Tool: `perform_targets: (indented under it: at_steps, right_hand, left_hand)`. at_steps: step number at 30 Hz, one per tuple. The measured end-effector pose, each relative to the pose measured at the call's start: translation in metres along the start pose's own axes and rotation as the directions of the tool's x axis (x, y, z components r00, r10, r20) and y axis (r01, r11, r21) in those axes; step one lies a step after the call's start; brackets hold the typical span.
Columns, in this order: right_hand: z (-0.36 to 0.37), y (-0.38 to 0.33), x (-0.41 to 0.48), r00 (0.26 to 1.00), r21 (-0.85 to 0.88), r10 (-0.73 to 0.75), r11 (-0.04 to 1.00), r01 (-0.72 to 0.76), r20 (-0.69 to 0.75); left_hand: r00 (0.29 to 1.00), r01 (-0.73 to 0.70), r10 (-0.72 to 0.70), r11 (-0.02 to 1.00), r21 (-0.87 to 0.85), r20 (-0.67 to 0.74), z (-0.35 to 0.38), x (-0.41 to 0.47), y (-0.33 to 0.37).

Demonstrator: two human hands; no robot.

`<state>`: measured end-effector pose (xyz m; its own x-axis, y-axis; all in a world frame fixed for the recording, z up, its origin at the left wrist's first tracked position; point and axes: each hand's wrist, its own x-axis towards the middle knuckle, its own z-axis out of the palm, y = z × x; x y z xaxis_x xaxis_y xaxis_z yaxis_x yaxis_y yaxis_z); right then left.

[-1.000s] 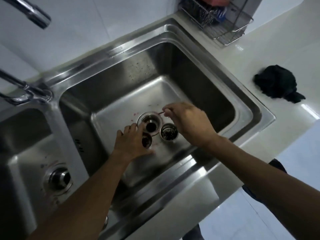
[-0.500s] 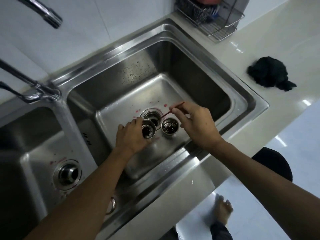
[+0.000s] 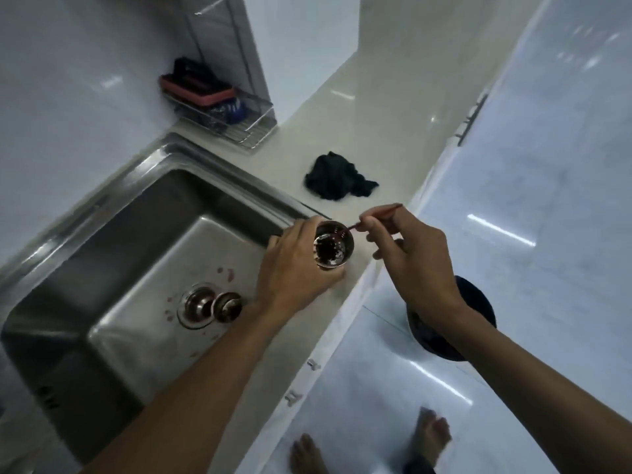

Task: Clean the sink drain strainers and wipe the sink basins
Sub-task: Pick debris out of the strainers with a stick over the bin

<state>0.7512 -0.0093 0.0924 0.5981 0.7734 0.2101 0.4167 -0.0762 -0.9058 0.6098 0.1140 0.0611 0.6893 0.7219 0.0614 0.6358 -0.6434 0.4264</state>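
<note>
Raised from sink, left hand grips strainer; right hand pinches, seemingly, a stick.

I count two strainers: the held strainer in my left grip and a second strainer lying in the one basin in view, beside its one drain. One red stick is in my right grip. The tabletop carries one dark cloth and one wire rack with one sponge. The floor has one dark bin.
</note>
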Motion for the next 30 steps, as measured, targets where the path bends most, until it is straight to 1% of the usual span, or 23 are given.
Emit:
perform_targets:
  at_steps: [3,6,8,9,10,13,15,20,25,27,30]
  right_hand:
    - [-0.067,0.045,-0.010,0.989,-0.020,0.104,0.994,-0.106,-0.102]
    - [-0.125,0.102,-0.025,0.961,-0.050,0.221,0.971,-0.233,-0.169]
    - [-0.151,0.139,-0.039,0.941,-0.054,0.274,0.956,-0.290,-0.200]
    - [-0.163,0.159,-0.045,0.928,-0.046,0.299,0.948,-0.316,-0.223]
    - [-0.174,0.178,-0.053,0.914,-0.031,0.326,0.939,-0.343,-0.242]
    - [-0.195,0.230,-0.072,0.878,-0.006,0.386,0.915,-0.404,-0.282]
    - [-0.199,0.267,-0.083,0.869,-0.018,0.410,0.902,-0.432,-0.278]
    - [-0.175,0.367,-0.112,0.846,-0.045,0.470,0.868,-0.495,-0.253]
    - [-0.124,0.464,-0.145,0.848,-0.157,0.483,0.841,-0.519,-0.216]
    - [-0.110,0.495,-0.154,0.827,-0.197,0.505,0.810,-0.553,-0.245]
    - [-0.091,0.523,-0.164,0.800,-0.148,0.503,0.809,-0.569,-0.327]
  left_hand:
    - [0.992,-0.120,0.120,0.993,-0.022,0.038,0.053,0.021,0.066]
    - [0.971,-0.225,0.226,0.974,-0.021,0.081,0.117,0.037,0.123]
    - [0.945,-0.320,0.316,0.947,0.040,0.088,0.158,0.043,0.147]
    - [0.929,-0.365,0.359,0.930,0.052,0.089,0.183,0.046,0.158]
    - [0.922,-0.377,0.372,0.926,0.030,0.107,0.207,0.048,0.167]
    - [0.925,-0.289,0.304,0.952,-0.099,0.227,0.267,0.047,0.182]
    - [0.916,-0.229,0.268,0.960,-0.159,0.299,0.307,0.048,0.185]
    - [0.894,-0.112,0.193,0.970,-0.216,0.404,0.409,0.042,0.165]
    - [0.828,-0.171,0.247,0.966,-0.192,0.503,0.505,0.026,0.118]
    - [0.820,-0.184,0.253,0.966,-0.182,0.514,0.530,0.022,0.100]
    - [0.811,-0.194,0.250,0.968,-0.160,0.529,0.555,0.018,0.081]
